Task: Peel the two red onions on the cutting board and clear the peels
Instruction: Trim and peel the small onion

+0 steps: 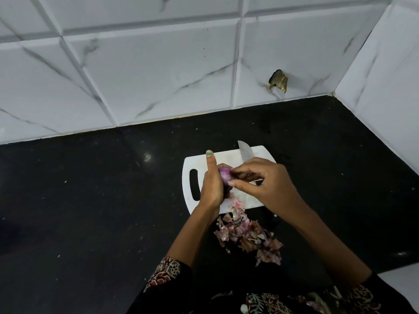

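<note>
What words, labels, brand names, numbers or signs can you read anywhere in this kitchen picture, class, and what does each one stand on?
None can be read.
Knife blade: faint mottled marks, too blurred to tell whether they are lettering.
White cutting board, red onion held in the left hand and picked at by the right hand, onion peels, black countertop, marbled wall tiles: no writing.
Patterned sleeve: ornament only.

Across the upper half of the frame we see a wall of large white marble-look tiles [158, 71] with grey veins and bevelled joints. At upper right a second tiled wall [394, 91] meets it in a corner. A jagged dark hole [278, 80] breaks one tile right of centre. Below, the glossy black stone counter [79, 189] carries pale specks and a small light reflection.
</note>
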The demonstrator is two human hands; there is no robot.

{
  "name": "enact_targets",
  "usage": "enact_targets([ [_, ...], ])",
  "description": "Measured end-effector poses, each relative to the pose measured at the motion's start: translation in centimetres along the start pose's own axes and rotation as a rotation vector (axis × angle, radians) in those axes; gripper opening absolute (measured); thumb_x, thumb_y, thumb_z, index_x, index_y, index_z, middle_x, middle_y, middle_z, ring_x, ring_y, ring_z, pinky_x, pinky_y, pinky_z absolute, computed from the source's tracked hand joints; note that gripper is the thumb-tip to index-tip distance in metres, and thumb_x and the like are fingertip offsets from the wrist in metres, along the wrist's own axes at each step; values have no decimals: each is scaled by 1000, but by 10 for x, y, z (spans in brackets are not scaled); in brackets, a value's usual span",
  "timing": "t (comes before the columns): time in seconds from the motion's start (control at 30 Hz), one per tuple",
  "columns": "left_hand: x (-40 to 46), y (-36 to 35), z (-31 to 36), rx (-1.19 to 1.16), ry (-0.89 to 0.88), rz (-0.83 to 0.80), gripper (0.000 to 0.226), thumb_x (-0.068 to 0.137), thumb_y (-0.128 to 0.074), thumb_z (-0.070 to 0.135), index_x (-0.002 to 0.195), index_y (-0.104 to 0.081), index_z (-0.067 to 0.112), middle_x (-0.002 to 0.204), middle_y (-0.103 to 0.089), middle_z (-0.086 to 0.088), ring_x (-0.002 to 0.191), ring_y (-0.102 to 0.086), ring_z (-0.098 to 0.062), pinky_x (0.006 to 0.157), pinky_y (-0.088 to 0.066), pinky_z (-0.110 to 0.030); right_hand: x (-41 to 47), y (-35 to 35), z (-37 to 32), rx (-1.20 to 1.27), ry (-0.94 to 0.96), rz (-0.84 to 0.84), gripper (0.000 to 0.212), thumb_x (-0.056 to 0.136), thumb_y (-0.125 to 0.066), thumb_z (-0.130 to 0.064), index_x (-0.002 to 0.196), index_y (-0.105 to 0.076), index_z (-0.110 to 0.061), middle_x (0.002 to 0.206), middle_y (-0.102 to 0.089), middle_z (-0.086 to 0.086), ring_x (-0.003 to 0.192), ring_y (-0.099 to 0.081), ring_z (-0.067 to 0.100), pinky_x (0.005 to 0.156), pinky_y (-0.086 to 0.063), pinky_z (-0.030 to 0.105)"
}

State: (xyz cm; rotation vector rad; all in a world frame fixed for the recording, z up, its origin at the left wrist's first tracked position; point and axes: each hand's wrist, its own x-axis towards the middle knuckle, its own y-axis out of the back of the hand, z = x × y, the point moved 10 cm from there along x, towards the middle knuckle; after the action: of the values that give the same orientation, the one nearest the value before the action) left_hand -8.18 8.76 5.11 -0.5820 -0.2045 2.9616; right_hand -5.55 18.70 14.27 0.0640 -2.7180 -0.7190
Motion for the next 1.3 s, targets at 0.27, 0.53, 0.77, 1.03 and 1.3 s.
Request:
enact_targets([
  [0.27, 0, -8, 5, 34, -50, -35, 77, 94, -9, 67, 34, -31, 24, 40, -21, 6, 42, -16, -12, 55, -11, -34, -12, 0, -11, -252, 194, 225, 5, 83, -64, -2, 83, -69, -2, 79, -65, 5, 76, -59, 10, 70, -48, 18],
  [0.53, 0, -11, 9, 197, -92, -85, 72, 97, -8, 61, 38, -29, 25, 38, -27, 6, 34, -22, -8, 46, -21, -26, -12, -19, -7, -387, 200, 119, 19, 89, -38, -16, 91, -53, -6, 93, -55, 6, 83, -50, 14, 69, -42, 21],
  [0.77, 3, -8, 19, 469, -184, -83, 86, 100, -2, 51, 28, -39, 23, 35, -45, 5, 38, -43, -4, 62, -36, -27, -13, -26, -7, -591, 268, 77, 13, 81, -48, -6, 92, -45, -12, 92, -56, 7, 74, -50, 16, 69, -30, 19],
  [1.03, 4, -12, 19, 629, -212, -135, 90, 100, -1, 51, 26, -42, 20, 36, -48, 3, 47, -49, -11, 73, -40, -28, -15, -28, -2, -617, 234, 34, 11, 80, -37, -11, 89, -38, -17, 89, -54, 5, 68, -42, 14, 70, -18, 17],
  [1.3, 1, -8, 17, 340, -197, -57, 81, 100, -5, 51, 36, -46, 23, 33, -40, 3, 29, -38, -4, 50, -29, -28, -10, -3, 4, -150, 52, 158, 10, 92, -46, -9, 93, -55, -4, 86, -60, 0, 78, -57, 12, 69, -46, 22],
])
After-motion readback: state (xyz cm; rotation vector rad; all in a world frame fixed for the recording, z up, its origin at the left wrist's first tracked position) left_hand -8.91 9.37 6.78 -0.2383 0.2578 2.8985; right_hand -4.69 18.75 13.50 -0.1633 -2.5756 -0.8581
